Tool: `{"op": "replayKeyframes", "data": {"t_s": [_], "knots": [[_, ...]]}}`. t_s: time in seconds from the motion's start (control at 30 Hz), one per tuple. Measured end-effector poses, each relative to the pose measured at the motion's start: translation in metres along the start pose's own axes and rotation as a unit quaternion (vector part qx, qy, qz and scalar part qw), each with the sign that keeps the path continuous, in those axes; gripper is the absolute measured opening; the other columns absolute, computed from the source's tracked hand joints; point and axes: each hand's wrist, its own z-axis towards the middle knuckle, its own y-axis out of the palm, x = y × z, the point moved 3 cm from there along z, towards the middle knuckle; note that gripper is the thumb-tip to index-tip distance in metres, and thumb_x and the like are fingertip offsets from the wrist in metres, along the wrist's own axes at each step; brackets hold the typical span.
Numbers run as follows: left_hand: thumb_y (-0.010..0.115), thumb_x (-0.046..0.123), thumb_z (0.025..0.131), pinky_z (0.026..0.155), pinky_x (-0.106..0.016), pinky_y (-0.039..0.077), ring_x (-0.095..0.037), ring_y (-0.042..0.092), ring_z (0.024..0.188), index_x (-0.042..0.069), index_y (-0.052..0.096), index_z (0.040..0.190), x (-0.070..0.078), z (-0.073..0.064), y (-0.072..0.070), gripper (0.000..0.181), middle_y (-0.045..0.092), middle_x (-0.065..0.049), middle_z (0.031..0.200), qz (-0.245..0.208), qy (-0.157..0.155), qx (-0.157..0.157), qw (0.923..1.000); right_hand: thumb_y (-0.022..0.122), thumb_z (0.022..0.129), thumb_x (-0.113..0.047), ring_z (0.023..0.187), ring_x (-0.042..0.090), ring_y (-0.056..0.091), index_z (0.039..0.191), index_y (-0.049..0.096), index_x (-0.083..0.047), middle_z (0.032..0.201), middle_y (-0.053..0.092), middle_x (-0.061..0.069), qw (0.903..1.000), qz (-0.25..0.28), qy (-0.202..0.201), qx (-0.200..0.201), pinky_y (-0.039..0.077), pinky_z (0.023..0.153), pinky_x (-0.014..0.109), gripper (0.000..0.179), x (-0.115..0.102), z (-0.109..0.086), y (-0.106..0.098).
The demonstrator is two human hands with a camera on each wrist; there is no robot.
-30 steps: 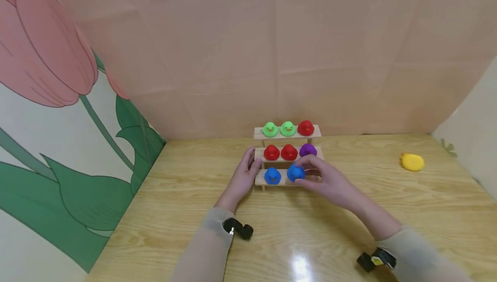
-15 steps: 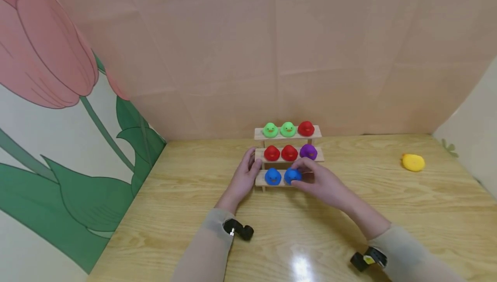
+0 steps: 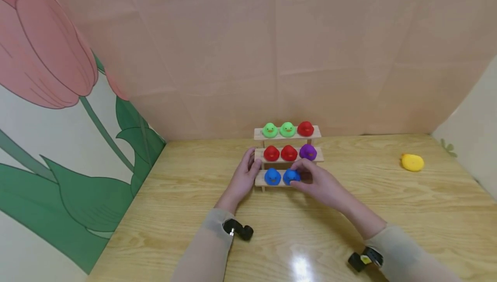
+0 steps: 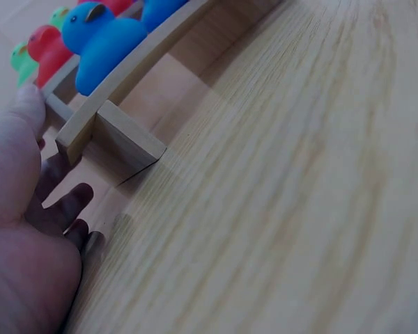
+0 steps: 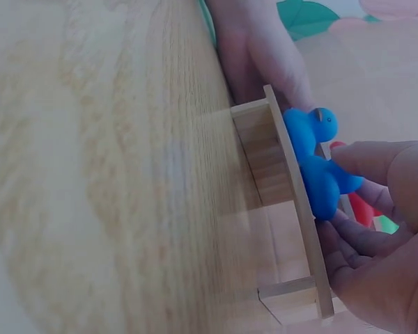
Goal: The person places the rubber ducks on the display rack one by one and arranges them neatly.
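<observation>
A three-tier wooden stand (image 3: 259, 180) holds small rubber ducks. My right hand (image 3: 324, 183) pinches a blue duck (image 5: 320, 189) between thumb and fingers, low on the front tier. Right against it sits another blue duck (image 3: 272, 177). At the stand's left end, my left hand (image 3: 241, 182) grips the side, its thumb at the middle tier's edge; in the left wrist view its fingers reach in beneath the tiers. The middle tier carries two red ducks (image 3: 271, 153) and a purple duck (image 3: 308, 152). Two green ducks (image 3: 269, 130) and a red duck (image 3: 306, 129) line the top tier.
A yellow rubber duck (image 3: 412, 162) lies on its side at the right of the wood-grain table (image 3: 186, 239). Behind the stand hangs a pinkish-tan cloth (image 3: 217, 57). A wall with a painted tulip (image 3: 54, 45) borders the left side.
My right hand has moved left along the front tier with its blue duck, bringing it up beside the other blue one. The left hand has stayed at the stand's end.
</observation>
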Motion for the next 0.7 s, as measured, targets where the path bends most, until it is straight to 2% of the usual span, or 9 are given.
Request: {"op": "replayKeyframes", "data": {"t_s": [0.17, 0.3, 0.43, 0.7], "knots": [[0.05, 0.05, 0.118, 0.128, -0.046, 0.036, -0.02, 0.046, 0.155, 0.028, 0.032, 0.173, 0.0002, -0.0005, 0.0002, 0.063, 0.049, -0.006, 0.17, 0.001, -0.004, 0.003, 1.0, 0.081, 0.104, -0.014, 0.117, 0.03, 0.07, 0.127, 0.065, -0.01, 0.122, 0.071, 0.006, 1.0, 0.008, -0.006, -0.001, 0.058, 0.107, 0.054, 0.028, -0.0005, -0.0009, 0.0003], [0.05, 0.049, 0.118, 0.128, -0.047, 0.037, -0.023, 0.048, 0.154, 0.022, 0.031, 0.174, 0.0001, -0.0007, -0.0001, 0.065, 0.049, -0.009, 0.169, 0.002, -0.001, 0.004, 1.0, 0.08, 0.105, -0.014, 0.119, 0.03, 0.069, 0.128, 0.065, -0.01, 0.123, 0.07, 0.006, 1.0, 0.006, -0.002, -0.005, 0.057, 0.108, 0.055, 0.029, -0.0006, -0.0016, 0.0003], [0.05, 0.051, 0.117, 0.127, -0.046, 0.037, -0.022, 0.048, 0.154, 0.02, 0.03, 0.174, -0.0005, -0.0006, -0.0005, 0.068, 0.05, -0.008, 0.169, 0.004, -0.002, 0.005, 1.0, 0.08, 0.105, -0.015, 0.12, 0.029, 0.069, 0.129, 0.064, -0.012, 0.124, 0.07, 0.005, 1.0, 0.001, 0.002, -0.007, 0.056, 0.108, 0.055, 0.029, 0.0004, -0.0008, 0.0007], [0.051, 0.054, 0.116, 0.128, -0.046, 0.036, -0.02, 0.047, 0.154, 0.026, 0.031, 0.174, -0.0011, -0.0009, -0.0005, 0.067, 0.049, -0.006, 0.169, 0.005, -0.01, 0.005, 0.9999, 0.08, 0.104, -0.012, 0.118, 0.029, 0.069, 0.129, 0.065, -0.012, 0.123, 0.07, 0.005, 1.0, -0.002, -0.002, -0.005, 0.057, 0.107, 0.055, 0.029, 0.0012, -0.0016, 0.0009]]}}
